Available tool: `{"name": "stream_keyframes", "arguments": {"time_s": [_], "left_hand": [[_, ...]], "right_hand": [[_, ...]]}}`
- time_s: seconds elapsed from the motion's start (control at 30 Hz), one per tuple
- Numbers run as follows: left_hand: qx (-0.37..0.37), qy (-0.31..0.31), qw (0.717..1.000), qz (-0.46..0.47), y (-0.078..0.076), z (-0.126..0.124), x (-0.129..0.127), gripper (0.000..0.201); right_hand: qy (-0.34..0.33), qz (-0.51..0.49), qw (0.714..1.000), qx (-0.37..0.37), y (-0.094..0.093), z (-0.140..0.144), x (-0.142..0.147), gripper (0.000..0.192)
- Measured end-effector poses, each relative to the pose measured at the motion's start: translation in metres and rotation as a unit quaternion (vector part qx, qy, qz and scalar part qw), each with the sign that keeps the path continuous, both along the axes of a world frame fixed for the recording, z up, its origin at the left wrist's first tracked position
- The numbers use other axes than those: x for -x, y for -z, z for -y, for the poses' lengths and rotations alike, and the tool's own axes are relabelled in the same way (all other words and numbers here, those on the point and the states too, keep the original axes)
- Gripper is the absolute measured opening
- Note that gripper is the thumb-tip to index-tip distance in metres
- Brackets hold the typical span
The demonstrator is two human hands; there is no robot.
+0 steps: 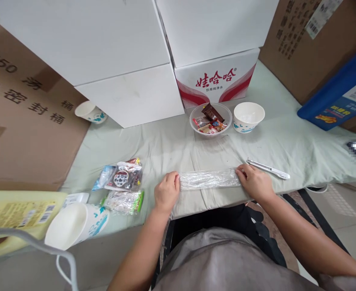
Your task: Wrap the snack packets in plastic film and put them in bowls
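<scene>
A flat strip of clear plastic film [210, 180] lies crinkled along the front of the cloth-covered table [162, 149]. At its left end, my left hand [166, 192] is closed, pinching the film's edge. My right hand [253, 182] pinches the other end between thumb and fingers. Just beyond my right hand rests a white utility knife [268, 169]. Farther back stand a clear plastic bowl [210, 132] holding several wrapped snacks and a white paper bowl [248, 117] with a blue pattern.
Snack packets [125, 178] lie left of my left hand. A tipped paper bowl [72, 224] and a yellow container [20, 214] are at the front left. White boxes [129, 97] are stacked behind. At the right stand a blue bottle [335, 101] and a cardboard box [299, 60].
</scene>
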State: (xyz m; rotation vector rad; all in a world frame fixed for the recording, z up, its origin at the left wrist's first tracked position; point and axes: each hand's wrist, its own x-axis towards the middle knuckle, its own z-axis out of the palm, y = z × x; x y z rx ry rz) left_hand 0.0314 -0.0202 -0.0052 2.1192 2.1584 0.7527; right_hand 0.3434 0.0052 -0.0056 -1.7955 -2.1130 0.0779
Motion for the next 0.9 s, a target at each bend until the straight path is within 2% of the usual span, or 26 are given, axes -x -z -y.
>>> {"name": "stream_keyframes", "arguments": {"time_s": [0.1,0.2,0.27,0.33,0.4,0.5,0.57,0.63,0.7,0.77,0.83,0.9], "left_hand": [[-0.009,-0.012,0.999,-0.043,-0.005,0.000,-0.002,0.014],[-0.075,-0.021,0.994,-0.078,-0.017,0.004,-0.010,0.016],[-0.105,0.011,0.992,-0.074,-0.022,0.009,-0.020,0.017],[-0.080,0.083,0.992,-0.060,-0.024,0.013,-0.033,0.019],[-0.020,0.133,0.989,-0.065,-0.023,0.013,-0.045,0.023],[0.043,0.120,0.986,-0.105,-0.018,0.008,-0.058,0.033],[0.046,0.117,0.985,-0.118,-0.016,0.005,-0.064,0.038],[0.028,0.142,0.983,-0.110,-0.015,0.007,-0.071,0.041],[0.014,0.193,0.978,-0.083,-0.014,0.016,-0.081,0.048],[0.019,0.268,0.962,-0.046,-0.012,0.027,-0.092,0.063],[0.039,0.332,0.942,-0.013,-0.008,0.036,-0.099,0.069],[0.059,0.373,0.926,0.016,-0.007,0.039,-0.100,0.054]], "right_hand": [[-0.001,0.031,1.000,-0.005,-0.001,0.001,0.000,0.026],[-0.037,0.019,0.998,-0.054,-0.003,0.004,-0.002,0.029],[-0.054,0.013,0.995,-0.080,-0.003,0.008,-0.003,0.033],[-0.054,0.019,0.995,-0.078,-0.004,0.011,-0.005,0.036],[-0.053,0.026,0.997,-0.057,-0.004,0.013,-0.006,0.032],[-0.056,0.005,0.998,-0.011,-0.007,0.016,-0.009,0.019],[-0.052,-0.038,0.998,0.016,-0.010,0.018,-0.010,0.018],[-0.028,-0.111,0.992,0.060,-0.015,0.025,-0.011,0.017],[0.002,-0.208,0.969,0.130,-0.023,0.035,-0.010,0.016],[-0.011,-0.306,0.930,0.202,-0.033,0.046,-0.007,0.018],[-0.099,-0.390,0.880,0.254,-0.044,0.054,-0.005,0.020],[-0.218,-0.444,0.822,0.281,-0.052,0.057,-0.004,0.026]]}}
